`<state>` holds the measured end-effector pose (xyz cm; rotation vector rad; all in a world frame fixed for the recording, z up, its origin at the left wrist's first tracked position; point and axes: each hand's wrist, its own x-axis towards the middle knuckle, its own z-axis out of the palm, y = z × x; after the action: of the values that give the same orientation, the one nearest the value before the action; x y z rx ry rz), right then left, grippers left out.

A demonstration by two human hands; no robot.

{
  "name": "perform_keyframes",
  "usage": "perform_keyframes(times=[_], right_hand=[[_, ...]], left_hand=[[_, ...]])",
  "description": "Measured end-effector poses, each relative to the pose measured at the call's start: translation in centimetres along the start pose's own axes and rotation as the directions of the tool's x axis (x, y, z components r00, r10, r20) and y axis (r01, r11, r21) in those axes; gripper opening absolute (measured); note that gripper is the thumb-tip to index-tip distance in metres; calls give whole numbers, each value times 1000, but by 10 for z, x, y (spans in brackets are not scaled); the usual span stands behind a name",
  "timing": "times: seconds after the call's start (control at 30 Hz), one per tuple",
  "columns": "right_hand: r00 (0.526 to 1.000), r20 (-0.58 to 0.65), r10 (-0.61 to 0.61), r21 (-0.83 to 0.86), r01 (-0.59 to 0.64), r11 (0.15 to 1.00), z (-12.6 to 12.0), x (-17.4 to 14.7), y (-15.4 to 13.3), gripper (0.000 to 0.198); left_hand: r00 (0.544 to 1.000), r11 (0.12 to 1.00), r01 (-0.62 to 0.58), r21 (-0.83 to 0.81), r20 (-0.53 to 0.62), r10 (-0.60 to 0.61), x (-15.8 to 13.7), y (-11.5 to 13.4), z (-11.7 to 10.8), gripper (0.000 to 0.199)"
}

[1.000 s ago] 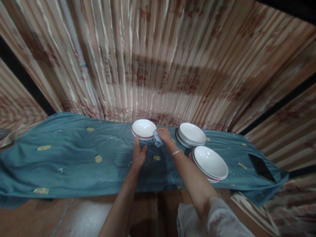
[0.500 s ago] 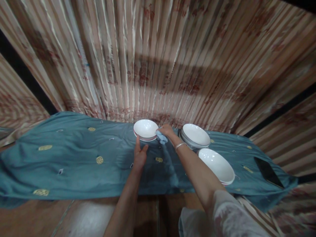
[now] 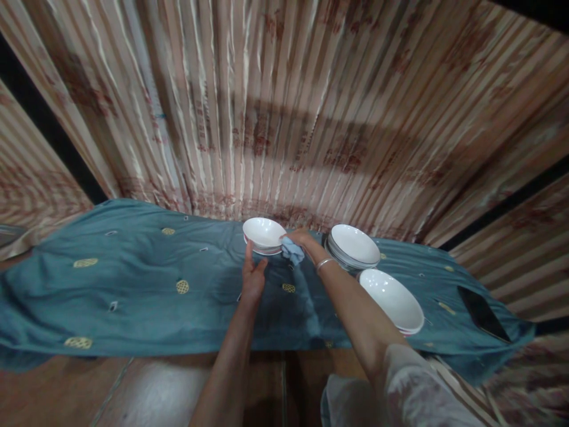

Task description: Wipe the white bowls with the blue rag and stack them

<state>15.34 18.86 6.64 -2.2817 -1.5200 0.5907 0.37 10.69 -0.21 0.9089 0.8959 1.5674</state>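
A small stack of white bowls [image 3: 265,231] stands on the green cloth-covered table near its back edge. My left hand [image 3: 253,276] is at the stack's front left, thumb and fingers apart, with fingertips against the side of the bowls. At the stack's right side, my right hand [image 3: 303,238] is closed on a crumpled light-blue cloth [image 3: 292,251]. Part of this cloth appears to meet the bowl rims; the right fingertips are partly hidden. A bracelet circles my right wrist.
Right of my right hand stands a taller stack of white dishes [image 3: 354,244]. In front of it is a larger oval white bowl [image 3: 391,299], close to my right forearm. A black phone [image 3: 482,313] lies at the right end. A pleated curtain [image 3: 284,118] hangs behind the table.
The whole view has shifted slightly. Both hands keep nearly the same places at the bowls, and the blue cloth sits marginally lower.
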Motion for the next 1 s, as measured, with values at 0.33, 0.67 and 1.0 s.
perform_keyframes(times=[0.33,0.67,1.0], right_hand=[[997,-52,-57,16,58,998,-20,-15,-6,18],[975,-206,-90,127,117,985,-35,-93,25,23],[961,-276,-29,260,104,960,9,-162,83,25]], left_hand=[[1000,995,-9,-103,-1,9,-9,20,7,71],[1000,994,8,-106,2,-8,-47,54,0,64],[979,972,201,-120,-19,-205,-87,29,-22,57]])
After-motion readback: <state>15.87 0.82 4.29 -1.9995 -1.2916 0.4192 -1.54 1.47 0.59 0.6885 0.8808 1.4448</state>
